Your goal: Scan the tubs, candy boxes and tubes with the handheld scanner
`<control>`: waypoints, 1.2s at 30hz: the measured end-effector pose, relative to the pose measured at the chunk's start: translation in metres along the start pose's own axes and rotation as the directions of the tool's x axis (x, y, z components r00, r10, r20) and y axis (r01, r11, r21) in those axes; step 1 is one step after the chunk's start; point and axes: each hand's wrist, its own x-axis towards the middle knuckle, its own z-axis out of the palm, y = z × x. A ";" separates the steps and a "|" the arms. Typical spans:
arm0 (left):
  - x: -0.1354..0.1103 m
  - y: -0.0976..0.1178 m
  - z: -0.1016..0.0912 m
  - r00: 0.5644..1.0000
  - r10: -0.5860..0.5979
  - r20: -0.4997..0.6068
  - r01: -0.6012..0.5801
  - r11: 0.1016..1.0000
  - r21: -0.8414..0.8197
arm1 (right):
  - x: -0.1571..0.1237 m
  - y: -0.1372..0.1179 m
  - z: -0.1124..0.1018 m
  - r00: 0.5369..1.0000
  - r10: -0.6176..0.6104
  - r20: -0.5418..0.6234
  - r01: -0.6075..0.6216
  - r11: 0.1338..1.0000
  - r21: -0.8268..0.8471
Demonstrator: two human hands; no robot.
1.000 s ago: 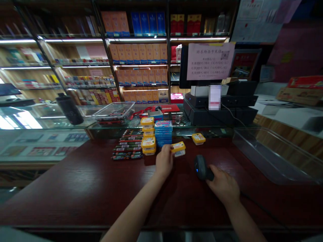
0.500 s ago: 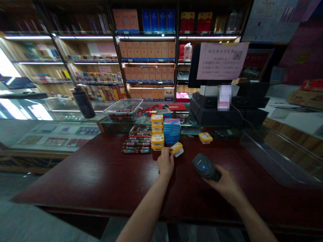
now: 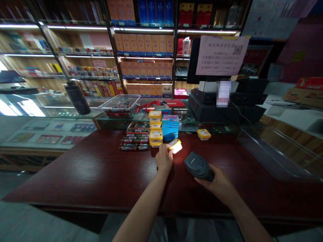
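Lit wooden shelves (image 3: 88, 32), dark red wooden desk (image 3: 83, 174), grey floor (image 3: 17, 188)

Likely a shop: stocked shelves (image 3: 143, 56)

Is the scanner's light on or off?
On: the scanner, in the right hand, points at the tub, whose side glows bright white.

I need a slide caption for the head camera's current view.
Left hand holds a brightly lit tub while the right hand points a scanner toward it.
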 end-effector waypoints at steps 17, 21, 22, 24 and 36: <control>0.000 -0.009 0.004 0.954 0.265 -0.142 -0.300 0.872 -0.386 | 0.022 0.038 -0.025 0.992 -0.035 -0.124 -0.080 0.590 -0.803; 0.005 -0.001 -0.007 0.904 0.347 -0.250 -0.421 0.824 -0.379 | 0.019 0.048 -0.018 0.982 -0.136 -0.132 -0.030 0.576 -0.817; 0.009 0.000 -0.012 0.891 0.355 -0.284 -0.443 0.820 -0.362 | 0.018 0.049 -0.017 0.980 -0.148 -0.131 -0.022 0.577 -0.817; 0.020 0.001 -0.024 0.867 0.360 -0.345 -0.470 0.823 -0.321 | 0.016 0.050 -0.017 0.978 -0.169 -0.126 -0.006 0.578 -0.816; 0.082 -0.052 -0.070 0.904 0.332 -0.271 -0.380 0.913 -0.150 | 0.013 0.041 -0.018 0.982 -0.111 -0.152 -0.053 0.614 -0.788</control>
